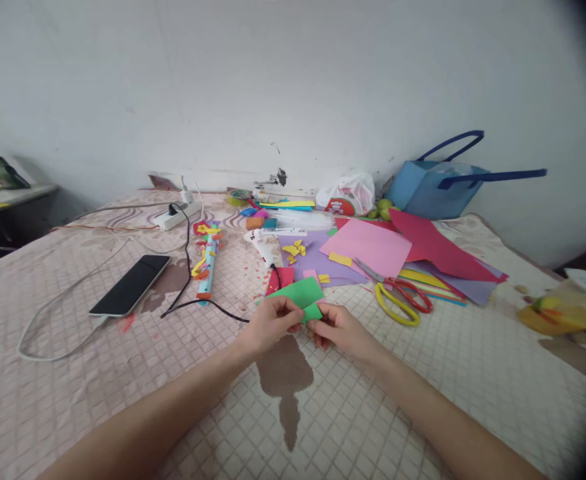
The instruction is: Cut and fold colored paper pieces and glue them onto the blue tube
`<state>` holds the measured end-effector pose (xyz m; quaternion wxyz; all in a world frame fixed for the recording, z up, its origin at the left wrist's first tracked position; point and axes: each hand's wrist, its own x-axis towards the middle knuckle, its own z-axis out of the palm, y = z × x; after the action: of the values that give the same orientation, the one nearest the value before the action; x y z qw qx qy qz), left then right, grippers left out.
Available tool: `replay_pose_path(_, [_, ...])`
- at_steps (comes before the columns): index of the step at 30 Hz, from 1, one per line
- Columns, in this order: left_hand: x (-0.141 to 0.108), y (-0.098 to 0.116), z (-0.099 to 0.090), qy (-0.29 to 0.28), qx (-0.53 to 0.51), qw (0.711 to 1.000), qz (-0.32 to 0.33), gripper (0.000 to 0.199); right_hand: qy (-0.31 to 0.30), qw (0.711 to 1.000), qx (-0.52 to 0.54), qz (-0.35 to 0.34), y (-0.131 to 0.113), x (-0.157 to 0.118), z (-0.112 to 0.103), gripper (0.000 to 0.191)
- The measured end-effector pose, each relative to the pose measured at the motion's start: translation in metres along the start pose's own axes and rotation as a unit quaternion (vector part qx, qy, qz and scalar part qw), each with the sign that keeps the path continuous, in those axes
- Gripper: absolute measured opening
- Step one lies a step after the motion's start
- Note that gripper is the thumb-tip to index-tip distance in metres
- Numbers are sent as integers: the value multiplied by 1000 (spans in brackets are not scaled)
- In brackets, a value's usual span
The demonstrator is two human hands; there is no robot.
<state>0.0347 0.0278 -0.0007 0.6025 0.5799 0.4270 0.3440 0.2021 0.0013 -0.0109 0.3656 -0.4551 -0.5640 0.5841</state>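
Both hands meet at the middle of the table over a small green piece (313, 312). My left hand (273, 323) pinches its left edge between thumb and fingers. On the other side, my right hand (337, 327) grips the right edge. Just beyond the fingers lies a larger green sheet (297, 291), partly over a red piece (280, 280). Scissors with yellow and red handles (397, 313) rest to the right of my right hand. A white glue gun (261, 250) lies behind the green sheet, its black cord running left.
A phone (130, 287) with a white cable, a power strip (177, 216) and a decorated blue stick (209, 263) are at the left. Pink paper (367, 247), purple paper (313, 250), red paper (437, 247), a blue bag (437, 187) and a yellow-filled bag (557, 310) lie right.
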Motion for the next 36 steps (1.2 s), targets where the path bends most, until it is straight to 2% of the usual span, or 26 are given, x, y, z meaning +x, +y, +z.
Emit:
replay_pose_path(8, [2,-1,-1,9,8,1000,7,19,-6,1000,11,3,0,-1,-3,16])
replay_pose_path(16, [2,-5,-1,-23,-18,1000,3,23,3,1000,-2,-5,-1,1,1,18])
replay_pose_path(19, [2,-3,-1,-9,-37,999,-14,23,-2,998,-49,-25,-8,1,-15,19])
replay_pose_path(21, [3,-2,-2,0,-52,998,-25,23,47,992,-111,-47,-12,2,-40,19])
replay_pose_path(23, [3,0,-3,6,-69,997,-37,24,159,964,-203,-70,-14,1,-76,18])
replay_pose_path(24, [4,0,-4,8,-78,996,-43,24,216,935,-270,-75,-12,0,-95,17])
replay_pose_path(26, [4,0,-5,10,-92,994,-52,24,315,848,-421,-63,-6,-3,-132,18])
replay_pose_path(27, [4,0,-6,8,-97,994,-54,24,336,812,-473,-55,-1,-5,-147,21])
replay_pose_path(28, [5,0,-6,7,-101,993,-54,24,338,791,-509,-46,4,-7,-159,26])
replay_pose_path(31, [5,0,-7,4,-103,993,-53,24,316,787,-530,2,17,-11,-180,33])
replay_pose_path(36, [5,0,-7,3,-96,994,-51,23,321,782,-533,42,23,-12,-186,37])
